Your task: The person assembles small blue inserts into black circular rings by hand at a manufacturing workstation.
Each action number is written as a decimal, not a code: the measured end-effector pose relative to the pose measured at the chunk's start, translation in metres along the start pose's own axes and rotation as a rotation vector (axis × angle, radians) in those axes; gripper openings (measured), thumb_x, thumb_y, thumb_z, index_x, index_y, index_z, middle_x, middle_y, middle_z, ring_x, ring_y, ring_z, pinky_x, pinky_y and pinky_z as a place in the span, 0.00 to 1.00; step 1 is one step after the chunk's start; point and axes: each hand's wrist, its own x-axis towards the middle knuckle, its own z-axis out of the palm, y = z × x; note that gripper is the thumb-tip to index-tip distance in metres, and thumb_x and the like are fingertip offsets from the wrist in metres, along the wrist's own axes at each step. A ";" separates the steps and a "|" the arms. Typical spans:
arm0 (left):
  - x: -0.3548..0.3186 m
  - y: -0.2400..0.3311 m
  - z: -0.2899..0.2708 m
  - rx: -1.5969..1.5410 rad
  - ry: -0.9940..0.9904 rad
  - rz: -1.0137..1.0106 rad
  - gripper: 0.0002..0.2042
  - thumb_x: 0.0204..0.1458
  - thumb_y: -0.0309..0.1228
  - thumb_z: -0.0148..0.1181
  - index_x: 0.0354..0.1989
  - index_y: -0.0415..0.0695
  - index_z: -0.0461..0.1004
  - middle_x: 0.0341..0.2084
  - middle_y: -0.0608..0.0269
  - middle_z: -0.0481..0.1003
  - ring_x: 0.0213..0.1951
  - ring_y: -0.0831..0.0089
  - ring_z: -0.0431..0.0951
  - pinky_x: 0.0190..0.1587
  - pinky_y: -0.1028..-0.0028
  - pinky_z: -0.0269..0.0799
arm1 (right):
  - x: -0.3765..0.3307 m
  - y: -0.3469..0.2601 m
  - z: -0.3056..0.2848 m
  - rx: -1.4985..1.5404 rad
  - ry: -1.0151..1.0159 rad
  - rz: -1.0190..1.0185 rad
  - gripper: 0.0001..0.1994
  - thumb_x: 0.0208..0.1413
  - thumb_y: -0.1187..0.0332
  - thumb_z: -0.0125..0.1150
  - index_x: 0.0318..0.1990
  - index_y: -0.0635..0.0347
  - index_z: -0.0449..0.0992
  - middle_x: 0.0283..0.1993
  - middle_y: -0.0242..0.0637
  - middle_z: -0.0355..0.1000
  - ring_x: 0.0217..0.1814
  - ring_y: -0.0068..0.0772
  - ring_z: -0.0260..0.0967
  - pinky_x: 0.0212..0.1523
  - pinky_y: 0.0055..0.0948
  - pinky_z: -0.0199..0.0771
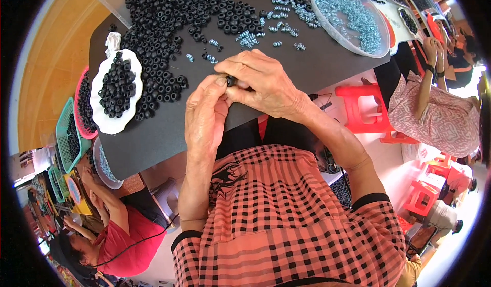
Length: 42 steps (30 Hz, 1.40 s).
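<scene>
My left hand (203, 114) and my right hand (267, 85) meet over the near part of the dark table. Fingertips of both close on a small black ring-shaped part (231, 81), which they partly hide. Just beyond the hands lie several loose blue-silver coil springs (249, 39). A big heap of black ring-shaped parts (169, 18) spreads over the far left of the table. Left of my hands, a white scalloped dish (107, 125) carries more black parts, stacked in a mound.
A clear round tub (381, 45) of coil springs stands at the far right of the dark table (158, 144). Pink and green baskets (62, 133) sit off its left edge. Other people work left and right, and a red stool (360, 110) stands at right.
</scene>
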 end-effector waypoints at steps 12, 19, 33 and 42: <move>-0.007 -0.009 -0.004 0.082 0.059 0.146 0.14 0.62 0.32 0.43 0.45 0.32 0.68 0.35 0.56 0.73 0.40 0.71 0.74 0.49 0.71 0.69 | -0.001 -0.005 -0.014 0.045 -0.047 0.081 0.11 0.48 0.74 0.63 0.39 0.63 0.72 0.32 0.40 0.69 0.32 0.41 0.68 0.33 0.35 0.69; -0.004 -0.011 -0.008 0.062 0.032 0.143 0.14 0.62 0.33 0.43 0.44 0.33 0.67 0.32 0.53 0.74 0.42 0.66 0.74 0.52 0.67 0.67 | 0.003 -0.001 -0.019 0.220 -0.049 0.219 0.06 0.49 0.76 0.60 0.34 0.60 0.70 0.28 0.38 0.67 0.27 0.39 0.68 0.29 0.34 0.69; -0.001 -0.005 -0.008 -0.006 -0.165 0.040 0.13 0.62 0.31 0.44 0.41 0.33 0.70 0.32 0.54 0.75 0.44 0.66 0.75 0.52 0.66 0.67 | 0.147 0.135 -0.119 -0.724 0.153 0.100 0.15 0.50 0.63 0.62 0.45 0.58 0.76 0.44 0.51 0.74 0.46 0.49 0.71 0.45 0.42 0.68; -0.004 -0.006 -0.010 0.073 -0.109 0.023 0.13 0.63 0.33 0.44 0.40 0.36 0.71 0.29 0.55 0.77 0.40 0.74 0.74 0.44 0.77 0.67 | 0.122 0.080 0.035 -0.043 -0.341 -0.058 0.09 0.48 0.76 0.57 0.38 0.62 0.76 0.36 0.40 0.73 0.36 0.44 0.72 0.38 0.36 0.72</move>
